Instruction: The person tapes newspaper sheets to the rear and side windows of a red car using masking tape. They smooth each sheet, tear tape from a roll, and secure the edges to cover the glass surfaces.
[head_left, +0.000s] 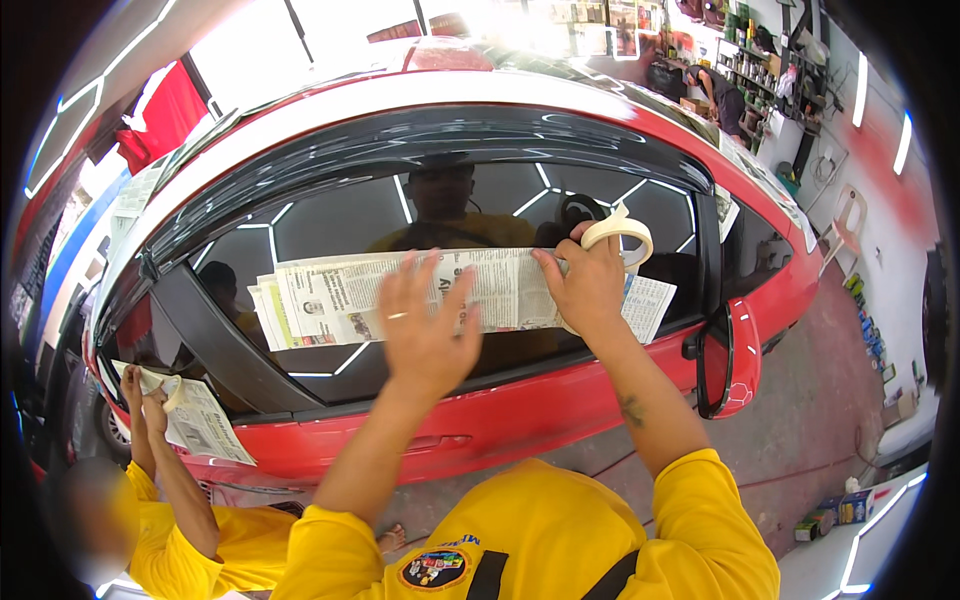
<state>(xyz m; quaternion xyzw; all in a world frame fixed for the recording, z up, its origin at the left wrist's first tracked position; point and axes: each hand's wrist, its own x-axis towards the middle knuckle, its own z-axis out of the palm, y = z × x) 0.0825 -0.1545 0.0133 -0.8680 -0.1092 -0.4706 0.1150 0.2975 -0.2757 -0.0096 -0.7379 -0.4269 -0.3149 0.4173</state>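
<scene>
Newspaper sheets [330, 300] lie across the middle of the side window [340, 225], beneath both hands. Just left of centre, the left hand [428, 335], blurred, has its fingers spread over the strip, apparently to flatten it; whether the palm touches, I cannot tell. Toward 2 o'clock, the right hand [590, 285] has its fingers clamped on a masking-tape roll [646, 243], thumb at the paper's upper edge, probably so that one hand steadies the sheets and has tape ready. Thin and matt, the paper fans unevenly at its ends; the cream ring has a loose end sticking up. Behind, the dark glass is smooth and mirror-like. Glossy red car door [510, 422] curves at 6 o'clock, a rounded wing mirror [740, 365] past 3. Between 8 and 9, a co-worker's hands [150, 405] hold another newspaper piece [205, 425]. Farther, between 1 and 2, a person [724, 97] stoops beside loaded shelves [750, 65].
</scene>
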